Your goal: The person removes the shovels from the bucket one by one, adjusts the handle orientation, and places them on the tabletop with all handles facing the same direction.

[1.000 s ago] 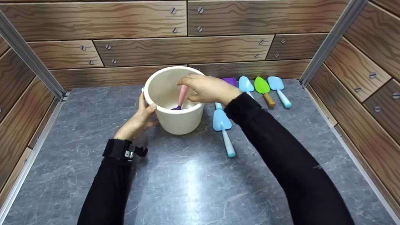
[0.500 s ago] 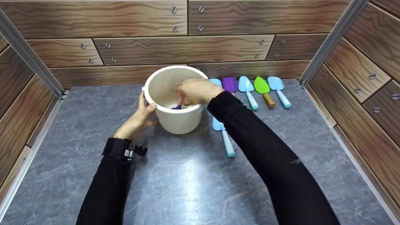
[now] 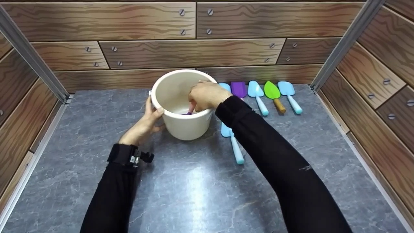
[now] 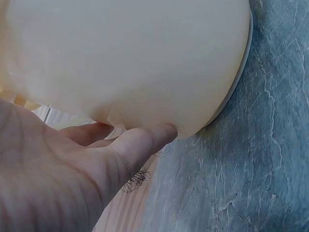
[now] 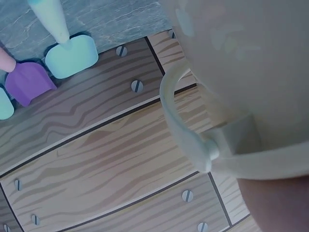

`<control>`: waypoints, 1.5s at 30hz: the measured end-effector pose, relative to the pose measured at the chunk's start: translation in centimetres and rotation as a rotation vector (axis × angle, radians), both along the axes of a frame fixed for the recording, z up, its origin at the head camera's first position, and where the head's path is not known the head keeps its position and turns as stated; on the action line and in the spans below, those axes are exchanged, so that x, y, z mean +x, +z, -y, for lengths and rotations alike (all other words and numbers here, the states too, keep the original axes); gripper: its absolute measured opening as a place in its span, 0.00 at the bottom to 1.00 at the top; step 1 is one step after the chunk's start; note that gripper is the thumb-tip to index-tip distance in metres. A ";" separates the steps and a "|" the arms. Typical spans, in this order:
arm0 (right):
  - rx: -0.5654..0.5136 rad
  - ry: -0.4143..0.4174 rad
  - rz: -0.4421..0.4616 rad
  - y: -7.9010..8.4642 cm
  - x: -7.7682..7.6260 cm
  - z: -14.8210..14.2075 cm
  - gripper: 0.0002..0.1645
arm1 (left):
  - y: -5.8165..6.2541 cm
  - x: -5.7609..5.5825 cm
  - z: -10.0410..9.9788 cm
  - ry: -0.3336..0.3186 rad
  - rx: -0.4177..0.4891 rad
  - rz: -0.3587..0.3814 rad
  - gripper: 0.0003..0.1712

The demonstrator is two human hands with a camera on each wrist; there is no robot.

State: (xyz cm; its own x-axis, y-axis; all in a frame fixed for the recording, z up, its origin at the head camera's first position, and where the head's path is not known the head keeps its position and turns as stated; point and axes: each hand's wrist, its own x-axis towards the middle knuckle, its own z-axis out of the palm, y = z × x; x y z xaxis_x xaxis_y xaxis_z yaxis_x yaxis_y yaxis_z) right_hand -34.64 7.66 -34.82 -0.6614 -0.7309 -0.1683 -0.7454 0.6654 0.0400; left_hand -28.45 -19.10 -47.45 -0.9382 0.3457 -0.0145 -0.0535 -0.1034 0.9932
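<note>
A cream bucket (image 3: 186, 127) stands upright near the back wall, its mouth facing up. My left hand (image 3: 142, 126) rests spread against its left side, the thumb tip at the rim; in the left wrist view its fingertips (image 4: 161, 133) touch the bucket's outer wall. Inside the bucket, my right hand (image 3: 207, 95) grips the pink handle of a toy shovel (image 3: 192, 106). A bit of the purple blade shows low in the bucket, and the front wall hides the rest. In the right wrist view, the bucket's curved carrying handle (image 5: 175, 116) hangs at its side.
Along the back wall, right of the bucket, lie a purple shovel (image 3: 238, 89), a light blue shovel (image 3: 256, 90), a green trowel (image 3: 272, 90) with a brown handle and another light blue shovel (image 3: 286, 88). Nearer lies one more light blue shovel (image 3: 237, 149), partly behind the right sleeve.
My right hand has moved left and down into the bucket, its fingers closing around the toy shovel's pink handle. My left hand has stayed against the bucket.
</note>
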 end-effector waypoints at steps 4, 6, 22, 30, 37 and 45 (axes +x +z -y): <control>-0.012 -0.042 0.054 -0.2 -0.3 0.1 0.20 | -0.2 0.0 0.0 0.005 0.017 0.004 0.99; -0.010 -0.065 0.077 -0.2 -0.4 0.1 0.24 | -0.1 0.0 0.0 0.006 0.018 0.004 1.00; -0.043 -0.104 0.118 -0.4 -0.6 -0.4 0.13 | 0.1 0.2 0.1 -0.018 -0.042 0.000 0.82; -0.024 -0.062 0.084 -0.4 -0.8 -0.4 0.12 | 0.4 0.2 0.0 -0.009 -0.078 0.012 0.78; -0.065 -0.038 0.132 -0.4 -1.2 -0.2 0.08 | 0.4 0.2 0.1 -0.004 -0.085 0.019 0.80; -0.176 -0.031 0.237 -0.1 -1.2 -0.3 0.06 | 0.4 0.1 0.0 0.003 -0.091 0.015 0.78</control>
State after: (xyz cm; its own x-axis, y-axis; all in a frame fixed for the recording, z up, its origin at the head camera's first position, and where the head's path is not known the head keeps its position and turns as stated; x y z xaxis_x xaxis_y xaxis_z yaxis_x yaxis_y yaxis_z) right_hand -35.86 8.00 -34.92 -0.6412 -0.7428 -0.1926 -0.6997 0.6690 -0.2506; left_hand -28.31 -19.14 -47.10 -0.9386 0.3396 -0.0601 -0.0686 -0.0130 0.9976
